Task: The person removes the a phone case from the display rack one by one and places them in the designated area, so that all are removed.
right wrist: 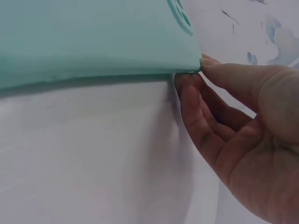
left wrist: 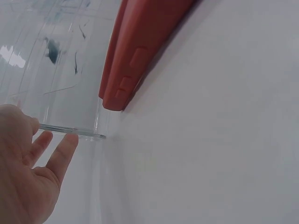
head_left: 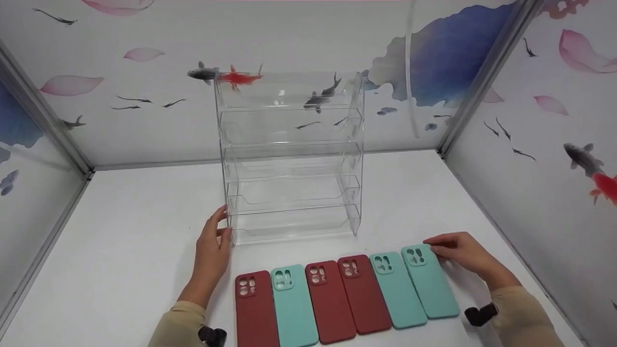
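Observation:
A clear acrylic rack (head_left: 293, 209) with stacked tiers stands on the table in the head view. My left hand (head_left: 211, 250) is at its lower left side, fingers extended and touching the panel edge; the left wrist view shows the fingertips (left wrist: 70, 140) against that edge. In front of the rack lies a slanted row of red and teal phone cases, each with camera cutouts. My right hand (head_left: 465, 253) pinches the upper right corner of the teal phone case (head_left: 436, 291) at the row's right end. Seen from the right wrist, the thumb (right wrist: 224, 72) lies over that corner, other fingers below.
Left of that case lie another teal case (head_left: 402, 299), two red cases (head_left: 368, 303) (head_left: 331, 311), a teal case (head_left: 296, 313) and a red case (head_left: 258, 318). Printed panels (head_left: 159, 125) with fish and petals wall the white table (head_left: 140, 231) at back and sides.

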A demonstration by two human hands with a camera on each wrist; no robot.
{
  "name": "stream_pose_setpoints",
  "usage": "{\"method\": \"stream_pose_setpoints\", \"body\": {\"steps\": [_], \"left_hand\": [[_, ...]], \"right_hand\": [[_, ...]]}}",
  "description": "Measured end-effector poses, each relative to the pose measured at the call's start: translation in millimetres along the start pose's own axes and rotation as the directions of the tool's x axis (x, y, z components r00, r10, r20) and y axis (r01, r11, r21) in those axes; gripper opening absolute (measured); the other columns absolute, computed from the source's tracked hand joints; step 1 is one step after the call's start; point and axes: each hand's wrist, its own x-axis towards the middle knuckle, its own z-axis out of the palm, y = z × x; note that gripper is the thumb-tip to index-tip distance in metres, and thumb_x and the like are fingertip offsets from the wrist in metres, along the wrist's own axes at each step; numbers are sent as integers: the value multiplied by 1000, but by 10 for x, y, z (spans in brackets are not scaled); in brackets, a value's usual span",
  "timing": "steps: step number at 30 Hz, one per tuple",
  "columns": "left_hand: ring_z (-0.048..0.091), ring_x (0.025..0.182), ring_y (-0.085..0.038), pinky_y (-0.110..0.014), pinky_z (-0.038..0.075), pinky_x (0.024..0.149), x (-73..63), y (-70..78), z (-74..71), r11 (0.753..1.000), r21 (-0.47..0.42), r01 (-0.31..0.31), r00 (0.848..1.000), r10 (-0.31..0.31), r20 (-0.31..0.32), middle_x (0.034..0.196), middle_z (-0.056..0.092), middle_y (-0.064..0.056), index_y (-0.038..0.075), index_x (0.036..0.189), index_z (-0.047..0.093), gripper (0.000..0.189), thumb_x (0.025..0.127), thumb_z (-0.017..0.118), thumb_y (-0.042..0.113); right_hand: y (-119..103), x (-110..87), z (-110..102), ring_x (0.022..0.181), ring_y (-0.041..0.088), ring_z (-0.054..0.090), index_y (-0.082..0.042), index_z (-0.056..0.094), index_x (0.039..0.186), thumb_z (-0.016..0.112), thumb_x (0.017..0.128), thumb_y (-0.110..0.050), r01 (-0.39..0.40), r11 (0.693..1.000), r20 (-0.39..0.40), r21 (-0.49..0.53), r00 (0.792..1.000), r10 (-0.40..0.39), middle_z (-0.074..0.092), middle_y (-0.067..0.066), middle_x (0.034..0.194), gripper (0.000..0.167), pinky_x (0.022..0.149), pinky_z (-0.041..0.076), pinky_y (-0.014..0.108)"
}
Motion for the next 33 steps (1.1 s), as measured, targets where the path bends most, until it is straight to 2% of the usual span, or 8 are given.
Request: {"method": "stream_pose_setpoints", "body": {"steps": [9, 14, 20, 23, 26, 31, 33], "left_hand": [[60, 127, -35, -51, 56, 105, -43, -38, -76, 1000, 8, 17, 1000, -17, 2, 156, 47, -12, 20, 162, 31, 56, 109, 50, 15], [59, 127, -36, -52, 56, 105, -41, -47, -105, 1000, 8, 26, 1000, -26, -1, 156, 47, -12, 19, 162, 31, 57, 109, 51, 15], [59, 128, -35, -51, 56, 104, -20, -61, -92, 999, 5, 45, 999, -45, 4, 156, 47, -11, 21, 162, 31, 57, 109, 51, 15], [59, 127, -35, -51, 56, 104, -8, -71, -71, 999, 0, 46, 999, -46, 6, 156, 47, -11, 21, 161, 31, 57, 109, 52, 15], [59, 127, -36, -51, 56, 104, 12, -68, -54, 999, -6, 41, 999, -41, 10, 156, 47, -12, 20, 161, 31, 56, 109, 52, 15], [58, 130, -37, -52, 56, 105, 36, -36, -44, 999, -13, 46, 999, -45, 23, 156, 46, -13, 19, 161, 31, 56, 109, 50, 14], [58, 131, -37, -52, 55, 106, 36, -20, -35, 999, -15, 50, 998, -50, 27, 156, 46, -14, 18, 161, 30, 56, 109, 50, 14]], "right_hand": [[-60, 13, 186, 98, 16, 67, -7, 72, 130, 75, 96, -28, -53, 998, -62, -36, 997, 51, 74, 12, 122, 40, 80, 57, 23], [-91, 43, 232, 100, 19, 67, -7, 74, 126, 79, 93, -25, -19, 997, -82, -68, 997, 13, 74, 13, 120, 38, 79, 57, 22], [-177, 78, 271, 99, 23, 65, -10, 76, 122, 81, 90, -21, -18, 986, -107, -167, 994, 0, 74, 12, 117, 34, 75, 56, 27], [-258, 74, 317, 99, 24, 65, -10, 75, 121, 80, 90, -15, 0, 976, -136, -216, 990, -30, 72, 12, 115, 32, 72, 57, 27], [-386, 54, 409, 100, 27, 66, -9, 74, 121, 78, 91, -12, 65, 956, -201, -285, 971, -126, 72, 13, 118, 30, 76, 59, 34], [-696, 58, 609, 110, 34, 65, -8, 72, 126, 75, 95, -14, 122, 900, -319, -418, 908, -271, 67, 16, 129, 32, 91, 59, 54], [-828, 66, 689, 113, 36, 64, -7, 70, 129, 75, 95, -15, 130, 886, -344, -445, 889, -303, 65, 18, 131, 35, 94, 58, 56]]}}
